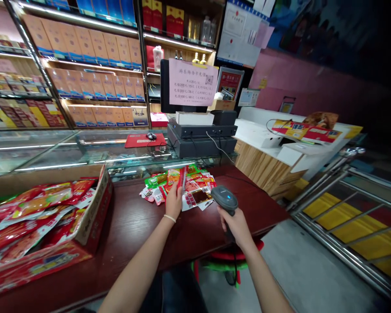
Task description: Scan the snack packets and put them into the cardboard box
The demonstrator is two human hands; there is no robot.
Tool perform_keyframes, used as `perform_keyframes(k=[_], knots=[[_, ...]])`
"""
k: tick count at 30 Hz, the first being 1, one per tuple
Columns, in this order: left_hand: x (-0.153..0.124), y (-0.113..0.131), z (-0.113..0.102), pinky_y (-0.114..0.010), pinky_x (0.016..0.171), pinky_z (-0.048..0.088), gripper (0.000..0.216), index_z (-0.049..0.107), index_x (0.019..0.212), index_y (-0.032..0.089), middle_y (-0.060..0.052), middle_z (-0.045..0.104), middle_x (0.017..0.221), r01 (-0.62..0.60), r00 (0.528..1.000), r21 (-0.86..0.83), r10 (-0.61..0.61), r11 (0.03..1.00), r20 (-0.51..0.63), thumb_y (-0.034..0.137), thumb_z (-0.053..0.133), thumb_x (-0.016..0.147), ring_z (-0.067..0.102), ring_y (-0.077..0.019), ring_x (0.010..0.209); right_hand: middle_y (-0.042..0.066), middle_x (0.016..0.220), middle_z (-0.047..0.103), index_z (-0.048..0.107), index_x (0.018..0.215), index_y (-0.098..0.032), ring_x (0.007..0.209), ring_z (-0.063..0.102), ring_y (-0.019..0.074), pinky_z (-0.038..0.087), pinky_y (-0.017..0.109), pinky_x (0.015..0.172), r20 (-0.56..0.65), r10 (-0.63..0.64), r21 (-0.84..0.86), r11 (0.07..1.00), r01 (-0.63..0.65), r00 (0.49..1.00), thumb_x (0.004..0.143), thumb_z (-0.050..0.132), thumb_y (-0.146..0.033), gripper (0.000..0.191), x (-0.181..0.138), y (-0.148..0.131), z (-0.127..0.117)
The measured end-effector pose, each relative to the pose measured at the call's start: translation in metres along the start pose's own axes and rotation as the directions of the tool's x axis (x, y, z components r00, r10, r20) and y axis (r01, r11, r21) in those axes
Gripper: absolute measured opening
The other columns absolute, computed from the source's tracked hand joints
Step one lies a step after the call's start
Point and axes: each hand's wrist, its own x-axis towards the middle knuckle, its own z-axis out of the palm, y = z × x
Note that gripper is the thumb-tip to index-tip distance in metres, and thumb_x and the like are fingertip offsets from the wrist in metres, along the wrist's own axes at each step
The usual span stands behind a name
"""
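Note:
My left hand [173, 201] is closed around a red snack packet [182, 176], tilted up on edge over the table. Beneath and beside it lies a loose pile of snack packets [198, 196] in red, green and white. In my right hand [237, 224] is a dark handheld barcode scanner [224, 198], with a small blue light on top. Its head is just right of the pile, and its cable hangs below the table edge. The print on the held packet is too small to read.
An open cardboard box [99, 208] full of red packets stands on the dark red table [130, 230] at left. Behind are a glass counter [81, 150], a mouse on a red pad [140, 140] and a monitor [164, 87]. A metal railing [342, 217] runs along the right.

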Motion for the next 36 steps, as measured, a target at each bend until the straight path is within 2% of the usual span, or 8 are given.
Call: perform_keyframes(k=[3, 7, 10, 14, 16, 24, 30, 36], knots=[[-0.001, -0.004, -0.028, -0.04, 0.1, 0.046, 0.042, 0.063, 0.114, 0.018, -0.012, 0.068, 0.117, 0.198, 0.965, -0.296, -0.239, 0.934, -0.108, 0.05, 0.043, 0.097, 0.061, -0.025, 0.111, -0.001, 0.038, 0.049, 0.05, 0.051, -0.021, 0.035, 0.046, 0.0113, 0.038, 0.023, 0.043, 0.059, -0.017, 0.035, 0.999, 0.015, 0.998, 0.082, 0.068, -0.053, 0.049, -0.007, -0.014, 0.007], [-0.011, -0.01, -0.082, -0.037, 0.087, 0.053, 0.048, 0.059, 0.114, 0.017, -0.01, 0.07, 0.108, 0.304, 0.939, -0.562, -0.341, 0.769, 0.042, 0.055, 0.061, 0.085, 0.067, -0.0225, 0.094, -0.002, 0.04, 0.048, 0.05, 0.053, -0.02, 0.035, 0.045, 0.0101, 0.036, 0.022, 0.04, 0.138, -0.013, 0.11, 0.994, -0.002, 0.99, 0.081, 0.069, -0.055, 0.048, -0.013, -0.034, 0.034], [-0.026, -0.015, -0.126, -0.035, 0.085, 0.054, 0.065, 0.051, 0.128, 0.019, -0.009, 0.069, 0.115, 0.356, 0.93, -0.614, -0.332, 0.704, 0.159, 0.044, 0.076, 0.074, 0.068, -0.0221, 0.096, -0.004, 0.043, 0.048, 0.052, 0.061, -0.02, 0.034, 0.044, 0.0094, 0.036, 0.021, 0.037, 0.213, -0.012, 0.153, 0.988, -0.021, 0.977, 0.078, 0.071, -0.054, 0.043, -0.016, -0.046, 0.065], [-0.039, -0.025, -0.162, -0.036, 0.087, 0.053, 0.069, 0.051, 0.126, 0.02, -0.009, 0.069, 0.118, 0.379, 0.92, -0.55, -0.37, 0.744, 0.133, 0.038, 0.082, 0.067, 0.067, -0.0221, 0.1, -0.01, 0.043, 0.048, 0.059, 0.101, -0.02, 0.03, 0.042, 0.011, 0.033, 0.021, 0.032, 0.31, -0.002, 0.13, 0.991, -0.04, 0.951, 0.074, 0.074, -0.048, 0.043, -0.026, -0.05, 0.106], [-0.042, -0.029, -0.167, -0.035, 0.088, 0.052, 0.059, 0.056, 0.117, 0.017, -0.01, 0.07, 0.115, 0.384, 0.914, -0.541, -0.392, 0.748, 0.107, 0.042, 0.081, 0.069, 0.067, -0.0213, 0.098, -0.012, 0.044, 0.05, 0.054, 0.115, -0.021, 0.029, 0.042, 0.0115, 0.033, 0.021, 0.03, 0.331, -0.003, 0.086, 0.996, -0.027, 0.944, 0.074, 0.075, -0.045, 0.052, -0.032, -0.046, 0.12], [-0.039, -0.03, -0.164, -0.027, 0.075, 0.052, 0.056, 0.059, 0.112, 0.017, -0.007, 0.07, 0.108, 0.409, 0.881, -0.629, -0.467, 0.661, 0.082, 0.05, 0.078, 0.071, 0.067, -0.0175, 0.087, -0.012, 0.048, 0.053, 0.051, 0.122, -0.024, 0.029, 0.043, 0.011, 0.033, 0.02, 0.03, 0.4, 0.039, 0.021, 0.998, -0.052, 0.916, 0.076, 0.073, -0.04, 0.054, -0.047, -0.034, 0.132], [-0.039, -0.035, -0.163, -0.033, 0.085, 0.054, 0.055, 0.053, 0.116, 0.02, -0.007, 0.069, 0.114, 0.382, 0.877, -0.675, -0.477, 0.631, 0.051, 0.048, 0.075, 0.074, 0.068, -0.0212, 0.1, -0.009, 0.05, 0.057, 0.058, 0.119, -0.023, 0.032, 0.046, 0.0111, 0.036, 0.02, 0.03, 0.483, -0.004, -0.101, 0.993, 0.06, 0.876, 0.077, 0.07, -0.038, 0.045, -0.057, -0.033, 0.128], [-0.04, -0.042, -0.161, -0.037, 0.088, 0.054, 0.051, 0.054, 0.116, 0.02, -0.011, 0.066, 0.123, 0.391, 0.881, -0.633, -0.47, 0.668, 0.049, 0.046, 0.074, 0.076, 0.067, -0.0233, 0.107, -0.008, 0.045, 0.054, 0.064, 0.109, -0.02, 0.031, 0.046, 0.0126, 0.035, 0.022, 0.031, 0.455, -0.017, -0.105, 0.992, 0.072, 0.89, 0.077, 0.071, -0.037, 0.037, -0.056, -0.021, 0.126]])
